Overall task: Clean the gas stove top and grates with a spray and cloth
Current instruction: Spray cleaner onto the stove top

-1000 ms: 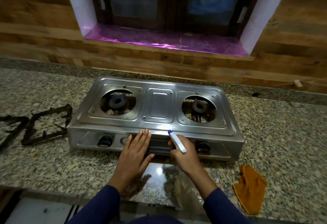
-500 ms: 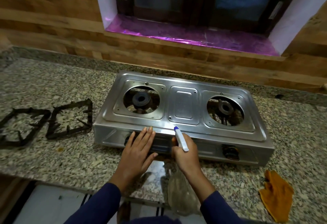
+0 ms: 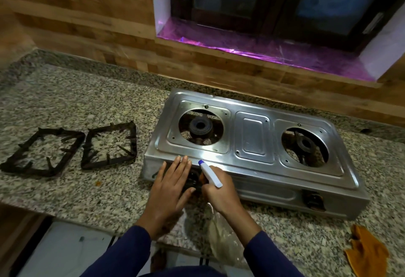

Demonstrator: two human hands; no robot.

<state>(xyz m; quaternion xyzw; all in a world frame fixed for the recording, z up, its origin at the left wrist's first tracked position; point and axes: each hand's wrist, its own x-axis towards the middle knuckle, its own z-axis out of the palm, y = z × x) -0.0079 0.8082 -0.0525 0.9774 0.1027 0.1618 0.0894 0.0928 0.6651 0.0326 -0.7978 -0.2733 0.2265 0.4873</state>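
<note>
One gas stove (image 3: 252, 143) of bare steel sits right of centre on the speckled granite table (image 3: 76, 101), set at a slant with its far end toward the right. Its top shows two round openings, each with one burner: the left burner (image 3: 200, 126) and the right burner (image 3: 305, 144). Two grates (image 3: 87, 145) lie off the stove on the table at the left of the frame, side by side and nearly touching; both are dark and rusty. On the stove's front face one knob (image 3: 312, 198) shows at the right; a second knob (image 3: 192, 178) is partly hidden between the hands.

One spray bottle (image 3: 210, 173) is in the right hand (image 3: 221, 193), whose fingers are clenched around its neck; the white head with its blue nozzle tip points up and left over the stove's front edge, and the clear body hangs below the wrist. The left hand (image 3: 171, 191) lies flat and released, fingers straight and together, against the stove's front left corner, grasping nothing. One orange cloth (image 3: 368, 252) lies crumpled on the table at the lower right, well apart from both hands. Both arms wear dark blue sleeves.
</note>
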